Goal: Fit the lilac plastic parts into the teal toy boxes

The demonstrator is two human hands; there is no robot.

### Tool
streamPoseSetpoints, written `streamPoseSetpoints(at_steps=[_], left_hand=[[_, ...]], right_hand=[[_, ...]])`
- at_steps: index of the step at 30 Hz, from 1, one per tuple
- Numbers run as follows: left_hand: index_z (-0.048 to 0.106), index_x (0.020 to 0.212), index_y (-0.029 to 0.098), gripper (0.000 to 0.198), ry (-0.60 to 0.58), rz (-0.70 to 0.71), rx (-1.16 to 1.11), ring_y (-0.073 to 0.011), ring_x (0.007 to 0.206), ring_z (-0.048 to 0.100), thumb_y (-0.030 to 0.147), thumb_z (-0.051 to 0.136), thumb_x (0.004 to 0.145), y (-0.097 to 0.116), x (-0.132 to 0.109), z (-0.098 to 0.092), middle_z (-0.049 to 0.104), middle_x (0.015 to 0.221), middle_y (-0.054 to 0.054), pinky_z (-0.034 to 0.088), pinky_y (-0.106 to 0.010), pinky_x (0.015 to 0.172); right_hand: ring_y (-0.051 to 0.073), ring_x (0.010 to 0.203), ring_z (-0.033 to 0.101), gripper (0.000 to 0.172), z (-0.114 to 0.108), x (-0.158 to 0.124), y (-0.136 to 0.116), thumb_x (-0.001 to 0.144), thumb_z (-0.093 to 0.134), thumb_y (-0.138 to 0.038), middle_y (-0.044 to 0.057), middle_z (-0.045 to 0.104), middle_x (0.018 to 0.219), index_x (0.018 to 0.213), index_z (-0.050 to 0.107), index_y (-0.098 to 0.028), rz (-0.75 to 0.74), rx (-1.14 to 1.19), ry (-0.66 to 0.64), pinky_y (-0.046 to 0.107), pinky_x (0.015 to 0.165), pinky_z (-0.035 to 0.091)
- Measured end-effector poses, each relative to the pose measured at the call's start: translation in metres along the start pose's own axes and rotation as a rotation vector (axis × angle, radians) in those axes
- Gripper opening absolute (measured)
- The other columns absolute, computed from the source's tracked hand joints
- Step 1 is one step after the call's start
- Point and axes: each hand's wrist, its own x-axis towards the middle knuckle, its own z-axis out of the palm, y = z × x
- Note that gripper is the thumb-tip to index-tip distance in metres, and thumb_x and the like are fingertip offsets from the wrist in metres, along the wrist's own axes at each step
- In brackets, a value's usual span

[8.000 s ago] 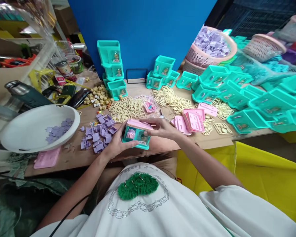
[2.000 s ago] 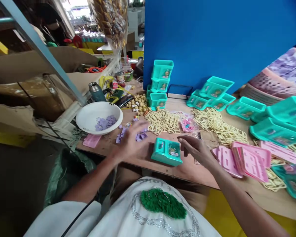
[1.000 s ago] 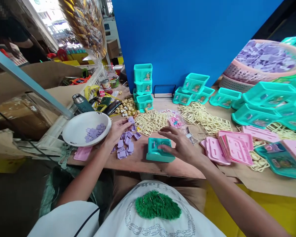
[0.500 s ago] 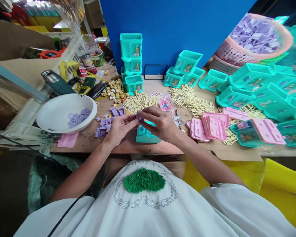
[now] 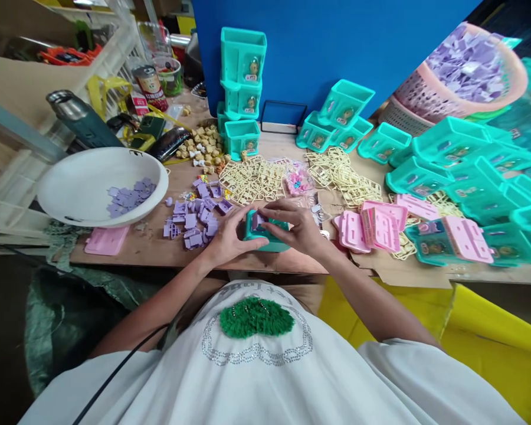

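A teal plastic box (image 5: 272,242) rests on the table in front of me, partly covered by my hands. My left hand (image 5: 229,239) grips its left end, thumb along the near side and fingers behind. Pinched in the fingertips of my right hand (image 5: 297,227) is a small purple plastic piece (image 5: 258,219), at the top left of the box. The fingers hide part of that piece, and I cannot tell whether it touches the box. Just left of my left hand lies a heap of loose purple parts (image 5: 200,215).
Left stands a white bowl (image 5: 66,189) with purple pieces. Cream frames (image 5: 254,180) lie behind my hands, pink panels (image 5: 356,230) to the right. Stacked teal boxes (image 5: 243,56) stand against a blue board (image 5: 310,47); more crowd the right, below a pink basket (image 5: 425,88).
The purple piece, earlier held up between both hands, has come down to the teal box in my right hand. My left hand has moved from the piece to the box's left end.
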Motion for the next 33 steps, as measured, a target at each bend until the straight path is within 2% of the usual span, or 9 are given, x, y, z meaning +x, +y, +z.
streamPoseSetpoints(at_steps=[8,10,13,15,17,22,27,30,33], left_hand=[[0.061,0.147,0.025,0.084,-0.002,-0.032,-0.032,-0.0334,0.143,0.057,0.043,0.093,0.072,-0.002,-0.002,-0.002,0.062,0.151,-0.013,0.050,-0.047,0.120],[0.061,0.147,0.024,0.084,-0.019,-0.071,-0.107,-0.0334,0.145,0.056,0.043,0.093,0.072,0.002,-0.002,-0.002,0.061,0.152,-0.013,0.050,-0.045,0.119],[0.060,0.147,0.023,0.072,-0.055,-0.193,-0.317,-0.0318,0.144,0.057,0.043,0.083,0.082,0.011,-0.001,-0.001,0.060,0.154,-0.012,0.052,-0.042,0.116],[0.061,0.146,0.022,0.064,-0.047,-0.266,-0.440,-0.0302,0.142,0.059,0.040,0.076,0.086,0.015,0.001,0.000,0.063,0.151,-0.011,0.053,-0.040,0.113],[0.061,0.145,0.023,0.064,-0.048,-0.300,-0.496,-0.0295,0.138,0.062,0.037,0.075,0.085,0.016,0.003,0.001,0.068,0.144,-0.009,0.054,-0.040,0.111],[0.062,0.144,0.024,0.063,-0.139,-0.254,-0.440,-0.0305,0.133,0.065,0.036,0.072,0.083,0.005,0.007,-0.002,0.072,0.137,-0.008,0.055,-0.041,0.108],[0.067,0.127,0.021,0.049,-0.080,-0.241,-0.342,-0.0281,0.124,0.069,0.039,0.077,0.082,-0.002,0.008,0.003,0.075,0.124,-0.007,0.056,-0.039,0.106],[0.062,0.124,0.020,0.052,-0.004,-0.232,-0.346,-0.0261,0.118,0.070,0.045,0.080,0.082,-0.004,0.007,0.014,0.074,0.122,-0.008,0.057,-0.037,0.103],[0.059,0.125,0.020,0.056,0.047,-0.199,-0.333,-0.0254,0.118,0.069,0.049,0.081,0.082,-0.006,0.006,0.023,0.073,0.126,-0.009,0.055,-0.036,0.103]], right_hand=[[0.021,0.095,0.073,0.029,-0.006,0.009,-0.001,0.108,0.060,-0.036,0.014,0.074,0.106,0.120,0.082,-0.021,-0.089,-0.065,-0.083,0.035,0.082,0.061],[0.021,0.095,0.072,0.030,-0.008,0.011,0.001,0.108,0.059,-0.037,0.013,0.073,0.106,0.120,0.082,-0.021,-0.094,-0.066,-0.114,0.035,0.082,0.061],[0.021,0.097,0.071,0.032,-0.009,0.013,0.004,0.109,0.057,-0.040,0.013,0.072,0.108,0.121,0.082,-0.023,-0.087,-0.032,-0.143,0.036,0.084,0.061],[0.021,0.098,0.071,0.032,-0.008,0.013,0.005,0.109,0.057,-0.040,0.013,0.071,0.108,0.123,0.081,-0.023,-0.080,0.011,-0.141,0.035,0.085,0.061],[0.021,0.100,0.071,0.033,-0.007,0.011,0.005,0.109,0.058,-0.041,0.013,0.071,0.109,0.125,0.081,-0.024,-0.063,0.054,-0.136,0.036,0.086,0.061],[0.021,0.104,0.069,0.034,-0.007,0.008,0.008,0.109,0.058,-0.043,0.012,0.068,0.110,0.126,0.081,-0.025,-0.004,0.128,-0.132,0.037,0.089,0.060],[0.022,0.104,0.068,0.032,-0.012,0.002,0.013,0.109,0.056,-0.039,0.012,0.067,0.113,0.128,0.079,-0.028,-0.069,0.089,-0.108,0.039,0.089,0.059],[0.025,0.109,0.067,0.035,-0.011,-0.006,0.005,0.107,0.062,-0.039,0.014,0.067,0.119,0.136,0.075,-0.025,-0.063,-0.037,-0.014,0.042,0.091,0.059],[0.025,0.104,0.069,0.038,-0.006,-0.011,-0.007,0.103,0.068,-0.038,0.015,0.070,0.115,0.136,0.073,-0.020,-0.014,-0.122,0.078,0.040,0.088,0.060]])
